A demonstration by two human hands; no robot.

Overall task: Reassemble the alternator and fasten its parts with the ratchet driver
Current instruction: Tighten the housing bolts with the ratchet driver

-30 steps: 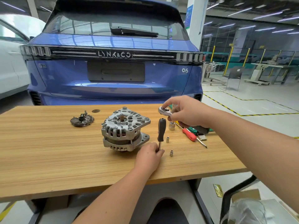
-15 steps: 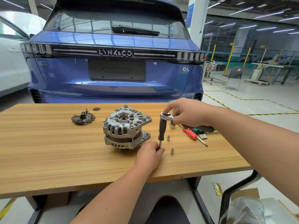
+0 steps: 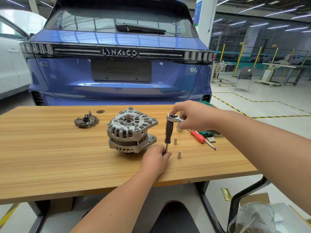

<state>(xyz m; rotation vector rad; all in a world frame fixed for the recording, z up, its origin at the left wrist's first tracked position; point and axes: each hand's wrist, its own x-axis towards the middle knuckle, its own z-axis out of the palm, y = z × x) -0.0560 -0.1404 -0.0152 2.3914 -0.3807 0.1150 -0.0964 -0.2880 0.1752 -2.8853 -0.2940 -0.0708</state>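
The silver alternator (image 3: 130,130) stands on the wooden table (image 3: 50,157), shaft end up. A black-handled driver (image 3: 168,132) stands upright just right of it. My left hand (image 3: 155,159) pinches the driver's metal shank near the tabletop. My right hand (image 3: 191,117) grips the chrome ratchet head (image 3: 173,118), which sits on top of the driver's handle. A dark rectifier part (image 3: 86,121) lies to the left of the alternator.
Two small sockets (image 3: 175,141) (image 3: 179,155) stand right of the driver, a larger socket (image 3: 179,129) under my right hand. A red-handled screwdriver (image 3: 199,137) and a green tool case (image 3: 207,134) lie at the right. A blue car (image 3: 117,64) stands behind the table.
My right hand brought the ratchet head down from the air onto the top of the driver's handle. My left hand stayed on the shank, holding the driver upright.
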